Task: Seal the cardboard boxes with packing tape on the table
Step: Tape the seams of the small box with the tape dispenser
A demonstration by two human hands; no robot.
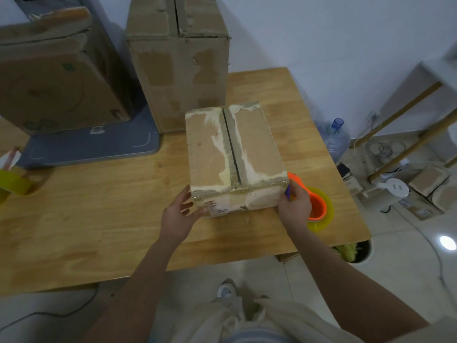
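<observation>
A yellow tape roll (11,184) sits at the table's (99,219) left edge, with two big boxes (59,78) along the back. The left hand (179,217), fingers relaxed, touches the near left corner of the small box (232,157) right of the table's centre. The right hand (295,206) grips the orange dispenser (317,206) against the box's near right corner.

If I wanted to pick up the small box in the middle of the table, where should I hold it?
Probably with two hands, one on each short side of the small box, coming in from left and right. It lies flat and looks too wide for one hand. Its top flaps meet at an open seam, so the top gives nothing safe to grab. The left hand already touches the near left corner; the right hand holds the tape dispenser.
</observation>
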